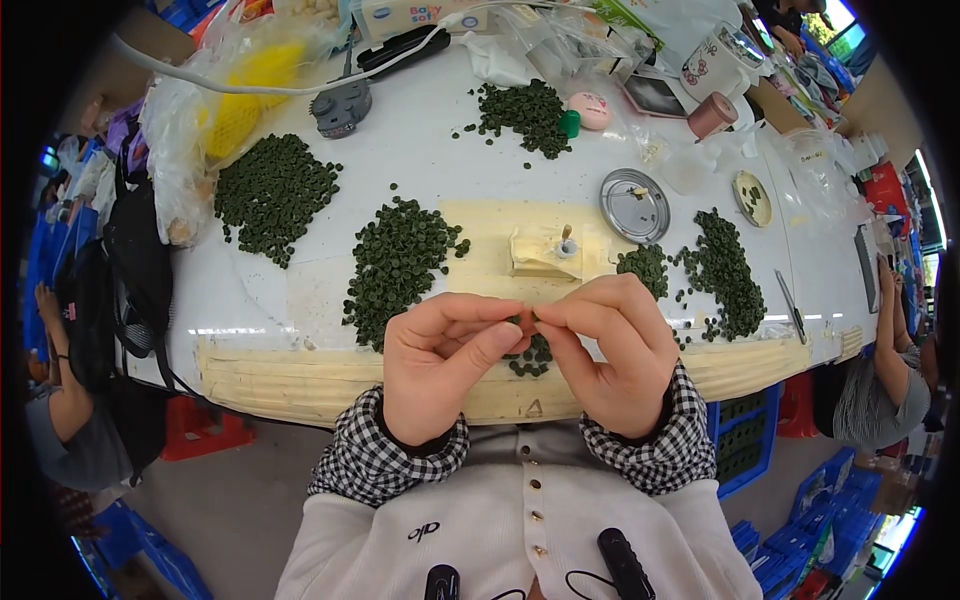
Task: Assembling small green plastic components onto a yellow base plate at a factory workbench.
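Observation:
Close together above the table's near edge, my left hand (435, 360) and my right hand (622, 355) are both closed in a pinch. A small dark green round piece (515, 321) shows between my left thumb and fingers. My right thumb and forefinger pinch another tiny green piece, mostly hidden by the fingertips. Just below the fingertips lies a small group of green pieces (533, 362). A larger pile of the same pieces (398, 258) is beside my left hand. Beyond my hands stands a cream taped block (548, 254) with a small peg on top.
More green pieces lie in piles at the left (276, 192), the back (525, 115) and the right (727, 275). A round metal dish (635, 208), tweezers (790, 305) and a grey clamp-like tool (341, 107) rest on the table. Plastic bags (185, 150) crowd the far left; people sit at both sides.

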{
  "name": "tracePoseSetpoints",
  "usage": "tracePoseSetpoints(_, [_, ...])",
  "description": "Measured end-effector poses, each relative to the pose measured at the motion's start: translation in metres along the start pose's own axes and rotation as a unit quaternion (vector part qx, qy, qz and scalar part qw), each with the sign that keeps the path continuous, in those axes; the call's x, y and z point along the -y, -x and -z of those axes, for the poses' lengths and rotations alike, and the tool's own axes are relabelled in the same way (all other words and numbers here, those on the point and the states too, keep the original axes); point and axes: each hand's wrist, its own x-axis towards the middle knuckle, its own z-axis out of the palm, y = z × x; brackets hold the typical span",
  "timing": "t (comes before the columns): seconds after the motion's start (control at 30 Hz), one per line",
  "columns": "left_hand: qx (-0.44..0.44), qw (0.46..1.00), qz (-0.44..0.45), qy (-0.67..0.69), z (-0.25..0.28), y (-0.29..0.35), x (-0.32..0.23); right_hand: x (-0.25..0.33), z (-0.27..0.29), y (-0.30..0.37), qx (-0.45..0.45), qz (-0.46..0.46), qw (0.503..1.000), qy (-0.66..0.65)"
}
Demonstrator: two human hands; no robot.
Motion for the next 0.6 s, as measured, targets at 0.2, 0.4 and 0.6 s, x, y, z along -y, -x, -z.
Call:
tracePoseSetpoints(0.2, [0.030, 0.999, -0.031, -0.033, 0.0013, -0.0002, 0.0038, -0.0008, 0.0025, 0.0023, 0.021, -0.099, 0.987, -0.122])
tracePoseSetpoints(0.4, [-0.024, 0.998, -0.017, -0.048, -0.0060, 0.0024, -0.0005, 0.0003, 0.0016, 0.0033, 0.025, -0.085, 0.991, -0.099])
tracePoseSetpoints(0.6, [-0.015, 0.999, -0.010, -0.049, -0.0008, 0.0038, 0.0007, 0.0005, -0.0020, 0.0070, -0.001, -0.071, 0.995, -0.070])
